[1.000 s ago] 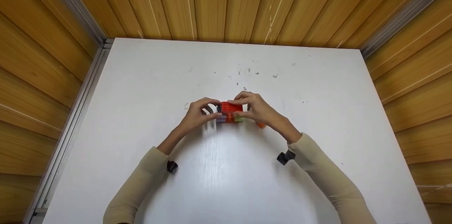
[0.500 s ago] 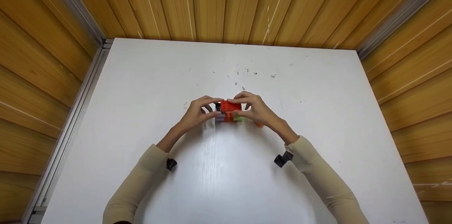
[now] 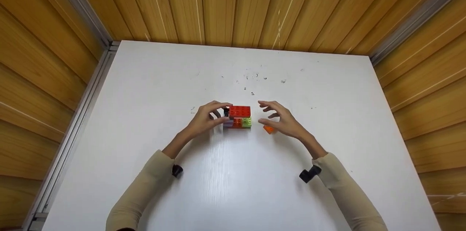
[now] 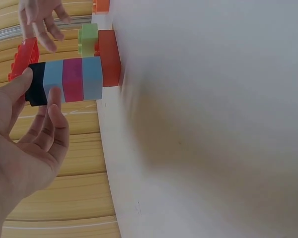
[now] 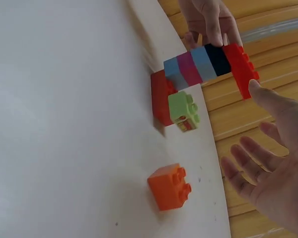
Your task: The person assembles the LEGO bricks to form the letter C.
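Note:
A toy brick build stands on the white table. Its base is a red brick (image 4: 110,58), bearing a column of a light blue brick (image 4: 92,78), a magenta brick (image 4: 72,80), another light blue brick and a black brick (image 4: 36,84). On top, a long red brick (image 3: 240,111) juts to the right over a light green brick (image 5: 179,106) on the base. My left hand (image 3: 204,116) grips the column near its top, thumb on the black brick. To the right, my right hand (image 3: 282,120) is apart from the build, holding nothing, fingers spread and slightly bent.
A loose orange brick (image 5: 166,191) lies on the white table (image 3: 225,172) right of the build, partly under my right hand in the head view. Wood-panelled walls (image 3: 236,5) stand around the table. Dark marks dot the surface beyond the build.
My right hand has let go of the long red brick and moved to the right, uncovering the red top and the green brick. My left hand keeps its hold on the column.

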A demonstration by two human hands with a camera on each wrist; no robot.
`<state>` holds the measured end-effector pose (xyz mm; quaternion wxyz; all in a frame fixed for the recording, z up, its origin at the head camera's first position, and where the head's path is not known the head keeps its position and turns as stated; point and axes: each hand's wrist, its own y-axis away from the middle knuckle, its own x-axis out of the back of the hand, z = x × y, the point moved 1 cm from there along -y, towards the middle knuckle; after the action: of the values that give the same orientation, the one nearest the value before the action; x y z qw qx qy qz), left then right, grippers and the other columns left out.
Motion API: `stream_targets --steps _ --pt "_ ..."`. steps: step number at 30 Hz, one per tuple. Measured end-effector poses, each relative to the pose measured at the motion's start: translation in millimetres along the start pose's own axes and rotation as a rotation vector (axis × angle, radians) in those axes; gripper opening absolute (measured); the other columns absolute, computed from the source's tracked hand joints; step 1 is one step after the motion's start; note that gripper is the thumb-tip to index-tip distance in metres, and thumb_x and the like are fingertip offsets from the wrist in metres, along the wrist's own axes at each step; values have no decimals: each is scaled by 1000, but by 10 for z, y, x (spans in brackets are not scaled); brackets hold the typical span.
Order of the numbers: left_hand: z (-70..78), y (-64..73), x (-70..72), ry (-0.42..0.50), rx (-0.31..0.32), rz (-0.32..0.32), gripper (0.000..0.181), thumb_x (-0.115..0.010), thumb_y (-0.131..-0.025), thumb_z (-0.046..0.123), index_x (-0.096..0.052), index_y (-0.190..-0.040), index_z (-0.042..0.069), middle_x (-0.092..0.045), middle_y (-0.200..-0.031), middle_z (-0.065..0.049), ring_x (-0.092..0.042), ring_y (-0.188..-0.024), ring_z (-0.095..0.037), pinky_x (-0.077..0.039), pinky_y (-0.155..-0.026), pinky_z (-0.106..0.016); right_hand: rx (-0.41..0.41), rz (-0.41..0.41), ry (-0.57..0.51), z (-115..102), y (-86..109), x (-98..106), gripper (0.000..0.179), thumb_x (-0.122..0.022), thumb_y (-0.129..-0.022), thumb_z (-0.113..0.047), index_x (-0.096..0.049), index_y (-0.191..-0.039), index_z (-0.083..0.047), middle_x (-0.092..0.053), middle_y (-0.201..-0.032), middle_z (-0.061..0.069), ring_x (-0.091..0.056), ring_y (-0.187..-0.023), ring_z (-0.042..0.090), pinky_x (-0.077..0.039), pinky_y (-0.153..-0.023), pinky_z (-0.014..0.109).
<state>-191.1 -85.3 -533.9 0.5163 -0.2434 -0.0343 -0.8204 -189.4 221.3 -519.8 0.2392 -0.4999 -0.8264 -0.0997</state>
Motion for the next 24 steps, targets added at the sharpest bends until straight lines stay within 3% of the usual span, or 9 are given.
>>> stream_targets --steps 4,9,14,19,24 --pt "21 -1 -4 8 0 -14 47 -76 -92 12 -64 -137 8 -69 -122 -17 -70 -90 -28 -59 -83 -43 -44 35 32 186 101 18 61 -79 -89 -10 -54 -144 -1 -59 -135 26 -59 -122 43 -53 -96 57" --pt "48 34 23 -35 5 -23 49 -75 -93 16 -63 -139 7 -66 -127 -16 -70 -90 -26 -59 -79 -42 -49 47 171 306 208 -31 57 -80 -89 -13 -58 -140 1 -62 -131 22 -61 -117 38 -52 -94 52" --pt "63 69 61 -87 40 20 54 -80 -89 20 -63 -139 8 -63 -131 -16 -66 -101 -33 -58 -78 -47 -54 22 267 363 286 -135 56 -81 -88 -17 -61 -137 0 -64 -127 18 -58 -114 34 -48 -97 48" --pt "140 -19 64 -77 12 45 58 -84 -86 24 -64 -138 10 -60 -133 -16 -59 -113 -39 -52 -90 -59 -122 64 280 386 334 -187 57 -83 -86 -15 -62 -138 -4 -63 -130 15 -56 -119 32 -44 -106 50" --pt "252 -123 5 -126 -26 10 55 -81 -89 29 -64 -138 11 -59 -134 -14 -56 -120 -35 -49 -98 -56 -133 109 292 392 366 -189 59 -85 -82 -13 -63 -136 -5 -64 -128 15 -57 -117 32 -45 -104 50"
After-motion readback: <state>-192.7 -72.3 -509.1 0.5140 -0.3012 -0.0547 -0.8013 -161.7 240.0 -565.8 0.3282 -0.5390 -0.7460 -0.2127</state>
